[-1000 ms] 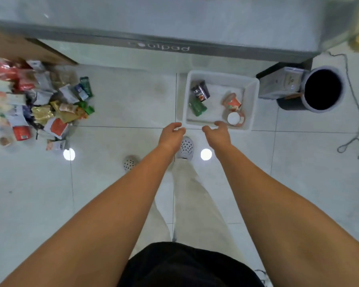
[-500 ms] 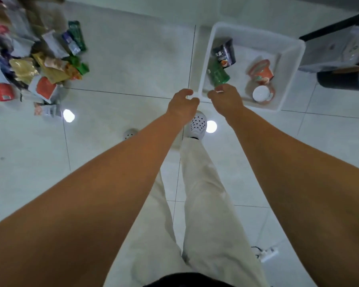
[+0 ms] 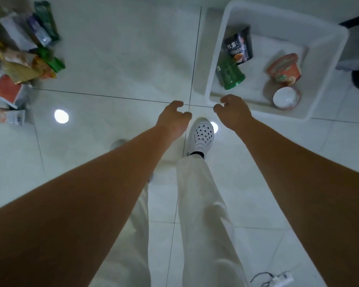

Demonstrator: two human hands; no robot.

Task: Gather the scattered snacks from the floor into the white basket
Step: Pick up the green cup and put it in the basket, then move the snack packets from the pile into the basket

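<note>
Head view shows both hands empty: left hand and right hand hang with fingers loosely curled, gripping nothing. The basket sits on the floor ahead to the right, with the right hand just beside its near corner. It holds two packets and two cups. Most snacks lie heaped well apart at far left. This looks like the gap between trips. Next comes a turn left, a stoop and a grip on one snack. Since half a second ago the hands have drawn apart, and the right one has left the basket's rim.
</note>
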